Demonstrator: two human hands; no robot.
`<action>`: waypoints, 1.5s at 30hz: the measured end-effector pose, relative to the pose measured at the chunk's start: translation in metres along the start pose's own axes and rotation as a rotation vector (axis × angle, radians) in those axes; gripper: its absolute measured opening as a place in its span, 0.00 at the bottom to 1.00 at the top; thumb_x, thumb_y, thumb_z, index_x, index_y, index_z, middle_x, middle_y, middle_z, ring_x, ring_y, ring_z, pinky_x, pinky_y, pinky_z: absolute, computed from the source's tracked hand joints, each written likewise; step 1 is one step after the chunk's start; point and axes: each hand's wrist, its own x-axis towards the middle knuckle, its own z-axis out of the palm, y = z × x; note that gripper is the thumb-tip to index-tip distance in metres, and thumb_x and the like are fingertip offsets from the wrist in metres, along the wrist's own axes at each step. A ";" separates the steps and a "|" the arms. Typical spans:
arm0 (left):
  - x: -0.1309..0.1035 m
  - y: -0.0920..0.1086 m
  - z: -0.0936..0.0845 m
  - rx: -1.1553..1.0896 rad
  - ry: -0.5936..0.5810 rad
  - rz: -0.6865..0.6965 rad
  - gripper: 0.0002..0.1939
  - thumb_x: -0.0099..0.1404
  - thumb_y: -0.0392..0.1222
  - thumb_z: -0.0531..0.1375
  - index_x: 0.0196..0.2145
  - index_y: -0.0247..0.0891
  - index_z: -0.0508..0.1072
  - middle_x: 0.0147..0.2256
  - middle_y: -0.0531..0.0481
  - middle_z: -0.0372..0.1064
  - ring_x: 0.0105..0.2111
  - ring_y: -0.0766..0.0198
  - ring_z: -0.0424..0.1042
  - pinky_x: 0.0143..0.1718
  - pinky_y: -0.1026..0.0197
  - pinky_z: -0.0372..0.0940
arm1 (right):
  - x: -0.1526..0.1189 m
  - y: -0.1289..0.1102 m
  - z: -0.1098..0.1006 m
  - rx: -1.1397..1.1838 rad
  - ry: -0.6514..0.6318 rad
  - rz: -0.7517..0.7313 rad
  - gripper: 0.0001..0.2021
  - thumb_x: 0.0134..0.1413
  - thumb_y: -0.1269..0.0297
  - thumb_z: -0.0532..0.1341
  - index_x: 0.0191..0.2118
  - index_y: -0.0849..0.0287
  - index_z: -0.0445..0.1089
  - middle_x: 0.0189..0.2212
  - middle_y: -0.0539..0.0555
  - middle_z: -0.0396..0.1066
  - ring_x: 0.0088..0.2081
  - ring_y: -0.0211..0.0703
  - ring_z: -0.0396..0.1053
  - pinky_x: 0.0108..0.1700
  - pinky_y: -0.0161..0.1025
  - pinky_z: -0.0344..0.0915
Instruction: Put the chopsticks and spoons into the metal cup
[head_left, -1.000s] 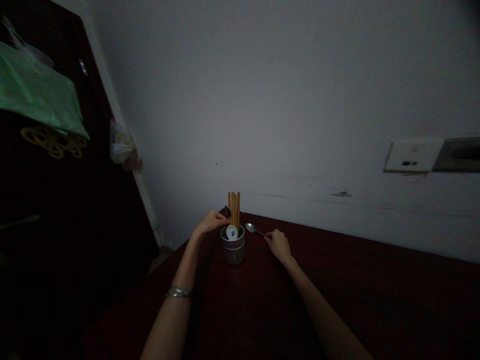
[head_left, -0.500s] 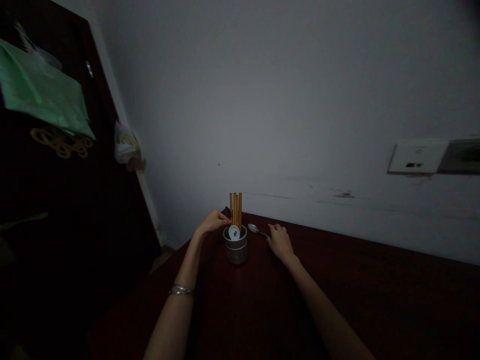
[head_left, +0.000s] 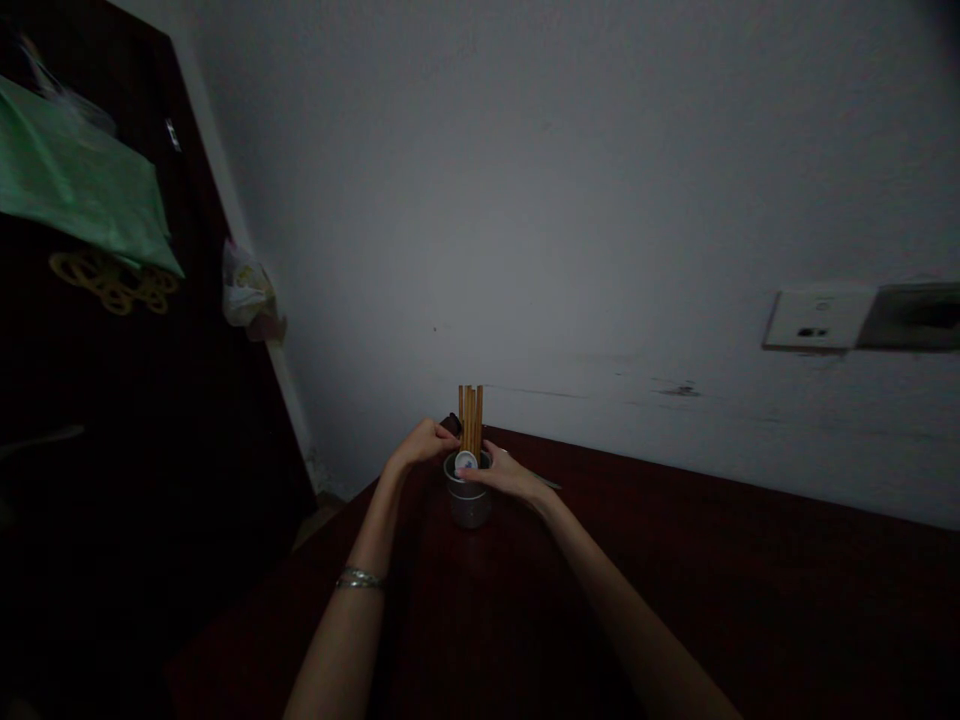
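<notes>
A grey ribbed utensil cup [head_left: 469,510] with a pale rim stands near the table's corner. Several wooden chopsticks [head_left: 471,420] rise upright from it, and a white spoon [head_left: 466,461] with a blue mark leans at its front. My left hand [head_left: 424,445] is at the cup's left rim, fingers pinched together beside a dark object [head_left: 451,423]; what they grip is hidden. Across the spoon's lower edge lies the thumb of my right hand [head_left: 508,474], its fingers spread apart to the right of the chopsticks. Behind that hand a metal spoon's handle [head_left: 549,482] shows on the table; its bowl is hidden.
The dark red table [head_left: 675,560] meets a pale wall [head_left: 562,250]. A socket plate [head_left: 817,320] is on the wall at right. To the left is a dark door [head_left: 187,400] with a green cloth [head_left: 82,180] and a plastic bag [head_left: 246,285] hanging near its edge.
My right hand has moved left from the metal spoon to the cup, leaving that spoon on the table. My left hand stays pinched at the rim. The view has shifted slightly.
</notes>
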 end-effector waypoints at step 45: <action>0.029 -0.072 -0.004 0.506 -0.118 0.031 0.11 0.49 0.36 0.55 0.13 0.32 0.68 0.12 0.55 0.57 0.18 0.70 0.56 0.20 0.68 0.49 | 0.006 0.009 0.002 0.025 -0.064 -0.049 0.34 0.32 0.56 0.69 0.49 0.61 0.61 0.45 0.57 0.68 0.45 0.46 0.67 0.49 0.44 0.63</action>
